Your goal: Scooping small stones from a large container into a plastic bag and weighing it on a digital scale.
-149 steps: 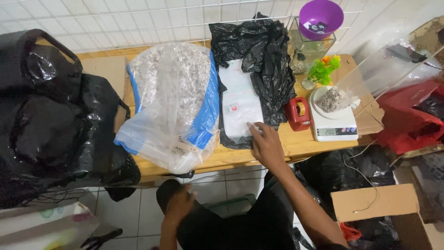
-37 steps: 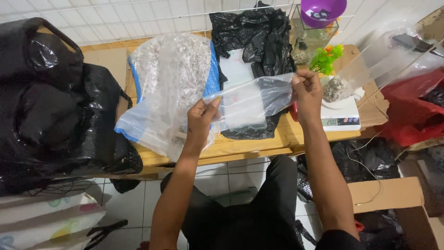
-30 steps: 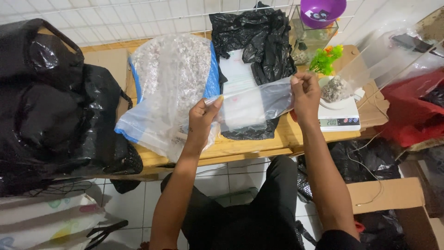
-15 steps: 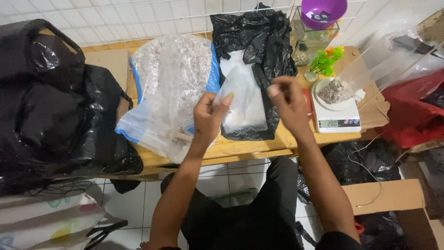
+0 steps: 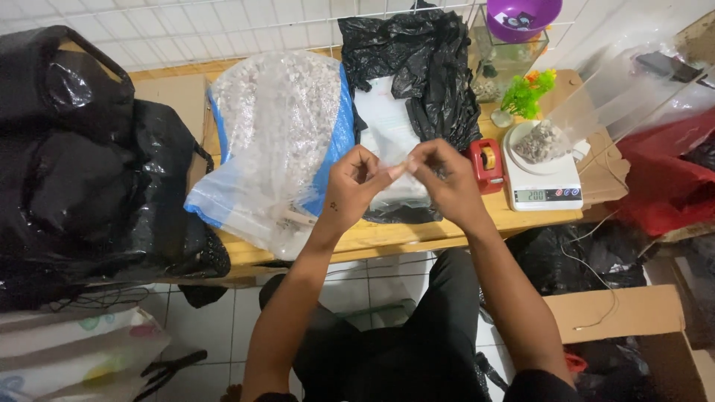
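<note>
**Hands close in on the small clear bag**

A second ago the small clear bag (image 5: pixel 398 160) was stretched wide; now the left hand (image 5: pixel 356 182) and right hand (image 5: pixel 445 181) meet above the counter (image 5: pixel 387 237), each grip pinched shut on its top edge, apparently working it open.

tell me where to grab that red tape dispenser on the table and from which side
Probably best to grip the red tape dispenser across its two long sides near the middle, coming down from above. It lies flat on the wooden table, hemmed in by the white scale on one side and the black bag and right hand on the other, so only the top is free.
</note>
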